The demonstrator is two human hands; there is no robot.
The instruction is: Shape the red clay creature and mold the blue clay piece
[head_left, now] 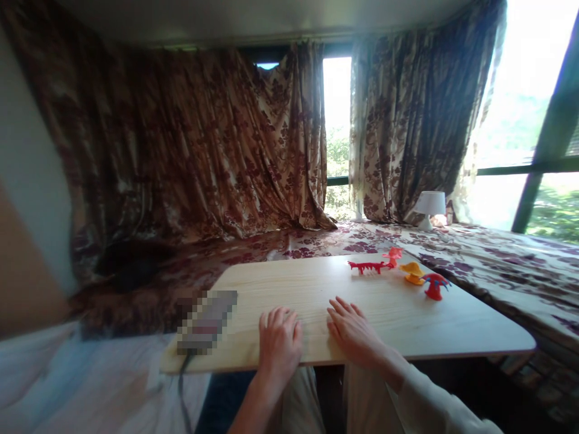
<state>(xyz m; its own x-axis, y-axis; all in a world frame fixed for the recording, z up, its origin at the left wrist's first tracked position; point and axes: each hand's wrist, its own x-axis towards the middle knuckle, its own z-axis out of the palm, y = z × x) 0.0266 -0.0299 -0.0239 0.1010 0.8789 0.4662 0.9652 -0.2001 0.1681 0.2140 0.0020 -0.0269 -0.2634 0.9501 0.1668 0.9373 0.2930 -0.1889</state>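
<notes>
My left hand (281,334) rests palm down on the light wooden table (289,277), near its front edge, fingers stretched out and slightly curved. To its right, my right hand (351,328) lies flat on the same tabletop with its fingers a little apart. Neither holds anything. Beyond my right hand, toward the far right, stand several small plastic figures: a long red one with many legs (367,267), a light red one (393,257), a yellow one with a cap-like top (412,272) and a red one with blue parts (435,286).
At the table's left end lies a pixelated flat object (208,322) with a dark cable (182,386) running over the edge. A white lamp (429,205) stands on the flower-patterned ledge behind. Patterned curtains (203,144) hang along the windows.
</notes>
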